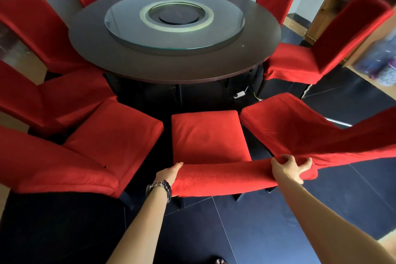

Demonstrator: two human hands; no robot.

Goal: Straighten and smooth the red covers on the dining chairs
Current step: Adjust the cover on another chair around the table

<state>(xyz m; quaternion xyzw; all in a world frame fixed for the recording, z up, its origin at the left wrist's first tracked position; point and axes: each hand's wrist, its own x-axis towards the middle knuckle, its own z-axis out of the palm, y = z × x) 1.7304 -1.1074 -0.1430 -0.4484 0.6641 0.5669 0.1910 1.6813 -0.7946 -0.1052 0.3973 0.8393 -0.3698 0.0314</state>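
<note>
Two hands work the top edge of one cover. The right hand curls fingers and thumb over the fabric at its end, probably to pull it square. The left hand lies flat against the opposite end, apparently bracing it. Beyond both hands, the seat faces the table.

Ten high-backed dining chairs are in view, wearing ten red fabric covers — one apiece. There is one round dark wooden table, and on it one round glass turntable. Two bare hands show — one left hand and one right hand. One dark and silvery wristband circles the left wrist. One light wooden shelf unit stands at the right.
</note>
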